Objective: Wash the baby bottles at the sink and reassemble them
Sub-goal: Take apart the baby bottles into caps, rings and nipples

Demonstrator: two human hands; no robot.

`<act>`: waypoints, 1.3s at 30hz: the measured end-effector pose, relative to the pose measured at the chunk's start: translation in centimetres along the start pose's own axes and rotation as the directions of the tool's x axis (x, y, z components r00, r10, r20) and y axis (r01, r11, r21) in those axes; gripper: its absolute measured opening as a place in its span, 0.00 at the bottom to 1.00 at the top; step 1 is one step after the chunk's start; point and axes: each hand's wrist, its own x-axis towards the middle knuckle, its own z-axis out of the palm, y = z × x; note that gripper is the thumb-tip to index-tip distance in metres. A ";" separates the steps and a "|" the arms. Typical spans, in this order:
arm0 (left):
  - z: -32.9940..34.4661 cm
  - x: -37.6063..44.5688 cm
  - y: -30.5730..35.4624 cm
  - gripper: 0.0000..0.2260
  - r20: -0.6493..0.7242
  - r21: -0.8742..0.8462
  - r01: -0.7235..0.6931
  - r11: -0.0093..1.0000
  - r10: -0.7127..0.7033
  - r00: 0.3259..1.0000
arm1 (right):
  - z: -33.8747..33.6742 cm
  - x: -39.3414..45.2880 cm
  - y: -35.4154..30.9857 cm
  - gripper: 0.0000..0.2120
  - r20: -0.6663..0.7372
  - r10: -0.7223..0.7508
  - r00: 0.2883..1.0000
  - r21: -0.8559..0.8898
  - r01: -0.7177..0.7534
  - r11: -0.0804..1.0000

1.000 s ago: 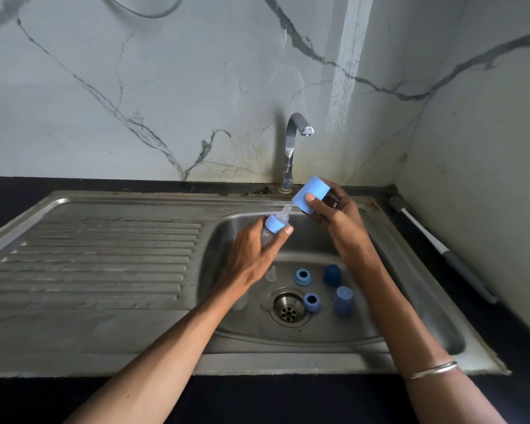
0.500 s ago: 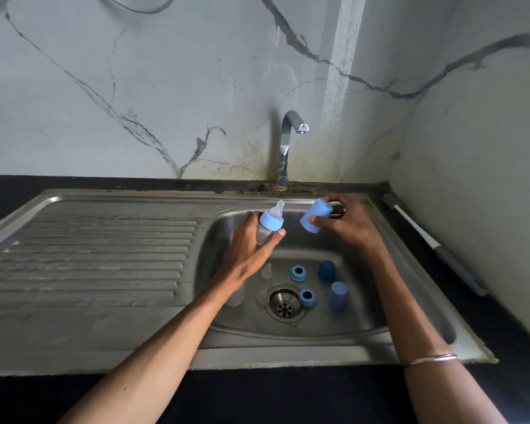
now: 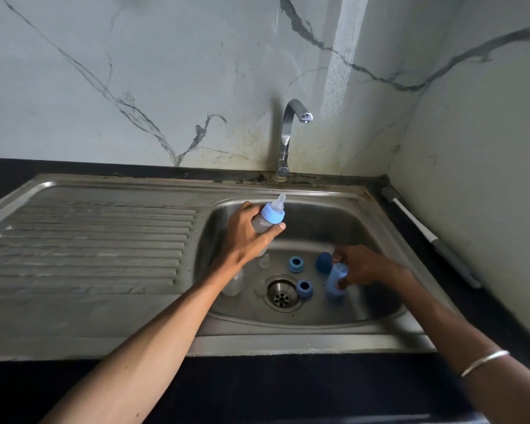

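Bottle held up, cap low in the steel sink basin.
Left hand grips the clear blue-collared baby bottle; right hand, at four o'clock, pinches a light-blue plastic cap.

A grey-veined marble wall rises behind a black countertop; a white-handled brush with a grey grip lies along the right counter edge, beside the side wall
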 end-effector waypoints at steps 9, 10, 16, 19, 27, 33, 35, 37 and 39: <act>-0.6 -0.5 0.4 0.14 0.028 0.080 -0.076 0.994 0.074 0.997 | 2.1 0.0 -0.6 0.20 0.272 0.135 0.953 -0.178 -0.088 0.980; -0.4 -0.4 0.3 0.15 0.021 0.064 -0.069 0.996 0.068 0.997 | 2.3 0.0 -0.6 0.18 0.287 0.137 0.948 -0.178 -0.088 0.980; 0.4 0.1 -0.5 0.16 0.022 0.012 -0.040 0.999 0.040 0.999 | 3.4 -0.3 0.7 0.06 0.262 0.142 0.955 -0.076 -0.126 0.989; 0.6 0.0 -0.6 0.16 0.037 0.014 -0.049 0.999 0.048 0.998 | 3.9 0.1 0.6 0.09 0.258 0.127 0.958 -0.073 -0.112 0.991; 0.4 -0.1 -0.5 0.17 0.053 0.040 -0.052 0.998 0.050 0.997 | 3.8 -0.2 0.4 0.08 0.291 0.172 0.941 -0.090 -0.152 0.984; 0.7 -0.1 -0.7 0.19 0.048 0.023 -0.060 0.998 0.059 0.997 | 1.3 -0.5 0.7 0.18 0.194 0.189 0.963 -0.127 -0.166 0.978; 1.0 -0.1 -0.8 0.20 0.043 0.030 -0.066 0.997 0.065 0.997 | 0.4 -0.3 0.5 0.13 0.112 0.116 0.987 0.050 -0.122 0.991; 1.2 -0.2 -0.9 0.20 0.051 0.040 -0.069 0.997 0.067 0.996 | -0.9 0.1 -1.1 0.08 0.055 0.054 0.997 0.290 -0.068 0.955; 1.3 -0.2 -1.0 0.17 0.059 0.064 -0.074 0.995 0.070 0.996 | -2.1 0.8 -3.2 0.08 0.023 -0.010 1.000 0.433 -0.001 0.901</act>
